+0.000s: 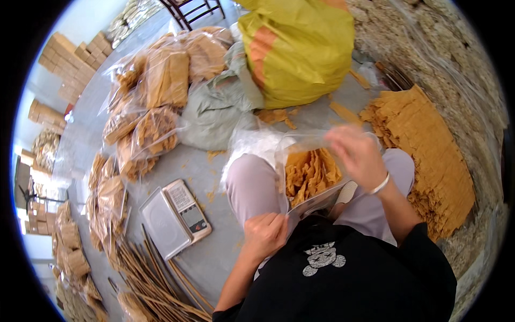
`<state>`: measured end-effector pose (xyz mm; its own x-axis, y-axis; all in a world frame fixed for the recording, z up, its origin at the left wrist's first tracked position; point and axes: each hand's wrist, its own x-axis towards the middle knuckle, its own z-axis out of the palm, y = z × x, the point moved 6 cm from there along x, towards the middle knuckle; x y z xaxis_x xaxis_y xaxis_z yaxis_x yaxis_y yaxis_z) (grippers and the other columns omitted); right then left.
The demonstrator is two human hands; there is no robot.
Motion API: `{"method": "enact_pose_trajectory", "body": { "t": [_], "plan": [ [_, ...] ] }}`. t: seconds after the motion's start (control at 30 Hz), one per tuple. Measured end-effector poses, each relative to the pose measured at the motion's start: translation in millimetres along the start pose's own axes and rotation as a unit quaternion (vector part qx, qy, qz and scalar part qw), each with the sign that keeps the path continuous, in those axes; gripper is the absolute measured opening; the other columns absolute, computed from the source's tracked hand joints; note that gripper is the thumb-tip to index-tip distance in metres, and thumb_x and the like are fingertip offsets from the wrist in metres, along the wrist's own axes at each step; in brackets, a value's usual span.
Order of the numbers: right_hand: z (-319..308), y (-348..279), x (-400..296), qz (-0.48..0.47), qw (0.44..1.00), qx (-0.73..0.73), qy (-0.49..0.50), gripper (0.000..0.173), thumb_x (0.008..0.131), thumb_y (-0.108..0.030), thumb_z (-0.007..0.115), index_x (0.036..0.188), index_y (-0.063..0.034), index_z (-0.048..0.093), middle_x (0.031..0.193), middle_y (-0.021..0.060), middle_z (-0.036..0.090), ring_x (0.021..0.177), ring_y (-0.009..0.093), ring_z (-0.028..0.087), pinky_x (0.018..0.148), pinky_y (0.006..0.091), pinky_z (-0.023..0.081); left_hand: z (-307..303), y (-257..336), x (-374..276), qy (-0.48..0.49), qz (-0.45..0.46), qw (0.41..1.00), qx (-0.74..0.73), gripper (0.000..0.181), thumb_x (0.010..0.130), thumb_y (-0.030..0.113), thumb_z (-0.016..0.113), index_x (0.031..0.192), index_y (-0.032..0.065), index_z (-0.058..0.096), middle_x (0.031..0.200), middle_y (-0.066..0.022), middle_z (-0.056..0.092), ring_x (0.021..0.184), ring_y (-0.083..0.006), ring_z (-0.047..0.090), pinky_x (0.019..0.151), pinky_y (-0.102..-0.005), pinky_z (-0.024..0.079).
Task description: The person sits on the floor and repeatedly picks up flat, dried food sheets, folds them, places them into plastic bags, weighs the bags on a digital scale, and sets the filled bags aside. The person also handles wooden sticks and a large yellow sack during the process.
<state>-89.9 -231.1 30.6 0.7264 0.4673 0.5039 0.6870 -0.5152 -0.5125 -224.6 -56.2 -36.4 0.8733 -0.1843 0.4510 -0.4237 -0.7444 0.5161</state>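
Observation:
Between my knees stands a clear plastic bag (322, 197) with folded yellow-brown dried sheets (312, 173) inside, its mouth wide. My left hand (265, 233) grips the near left edge of the bag with curled fingers. Over the far right side of the bag is my right hand (356, 155), blurred, with a white bracelet at the wrist; whether it holds the plastic rim cannot be made out. To the right lies a large stack of the same yellow-brown sheets (434, 157), its torn edges towards the bag.
A digital scale (189, 213) with a plastic tray is on the grey floor at left, above a bundle of thin sticks (149, 277). Filled clear bags (165, 80), a grey-green sack (217, 108) and a big yellow sack (301, 52) stand beyond. Sheet scraps (277, 116) litter the floor.

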Motion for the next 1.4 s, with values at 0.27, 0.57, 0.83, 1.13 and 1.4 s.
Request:
{"method": "enact_pose_trajectory", "body": {
  "t": [0.27,0.57,0.83,1.13,1.4],
  "plan": [
    [9.2,113.5,-3.5,0.271,0.810,0.194,-0.483,0.022,0.084,-0.019,0.061,0.097,-0.0007,0.062,0.081,0.0025,0.063,0.073,0.011,0.057,0.061,0.0278,0.047,3.4,6.1,0.3,-0.029,0.032,0.999,0.002,0.021,0.073,0.006,0.063,0.058,0.0069,0.049,0.051,-0.0062,0.043,0.045,-0.0215,0.049,0.042,-0.0332,0.038],
    [22.7,109.9,-40.2,0.162,0.720,0.290,-0.610,0.017,0.078,-0.015,0.069,0.085,-0.0027,0.060,0.076,-0.0026,0.059,0.072,0.005,0.055,0.062,0.0211,0.045,0.4,0.1,-1.6,-0.030,0.012,0.999,-0.021,0.010,0.070,0.003,0.065,0.064,0.0046,0.058,0.052,-0.0070,0.049,0.043,-0.0230,0.050,0.041,-0.0317,0.037],
    [-36.4,144.0,7.1,0.298,0.915,0.197,-0.190,0.011,0.077,-0.009,0.063,0.071,-0.0054,0.055,0.057,-0.0019,0.052,0.048,0.011,0.049,0.047,0.0269,0.041,-7.7,-0.6,8.0,-0.020,-0.014,0.997,-0.071,0.009,0.070,0.002,0.066,0.064,0.0040,0.059,0.051,-0.0069,0.049,0.042,-0.0215,0.049,0.040,-0.0301,0.036],
    [-79.7,119.3,37.3,0.158,0.976,-0.149,0.009,0.011,0.073,0.000,0.059,0.084,-0.0026,0.060,0.065,0.0069,0.050,0.058,0.016,0.049,0.053,0.0280,0.038,-22.4,14.5,31.8,0.009,-0.054,0.987,-0.152,0.008,0.074,-0.001,0.062,0.067,0.0004,0.059,0.055,-0.0096,0.054,0.045,-0.0189,0.054,0.043,-0.0272,0.040],
    [-2.7,-60.9,-5.0,-0.230,0.949,0.066,-0.204,0.024,0.068,-0.007,0.060,0.091,-0.0035,0.061,0.093,0.0089,0.059,0.096,0.025,0.054,0.100,0.0430,0.033,-0.1,34.4,48.3,-0.072,0.009,0.994,-0.084,0.007,0.073,0.002,0.062,0.068,0.0026,0.057,0.058,-0.0088,0.053,0.047,-0.0232,0.053,0.044,-0.0310,0.041]
  ]
}}
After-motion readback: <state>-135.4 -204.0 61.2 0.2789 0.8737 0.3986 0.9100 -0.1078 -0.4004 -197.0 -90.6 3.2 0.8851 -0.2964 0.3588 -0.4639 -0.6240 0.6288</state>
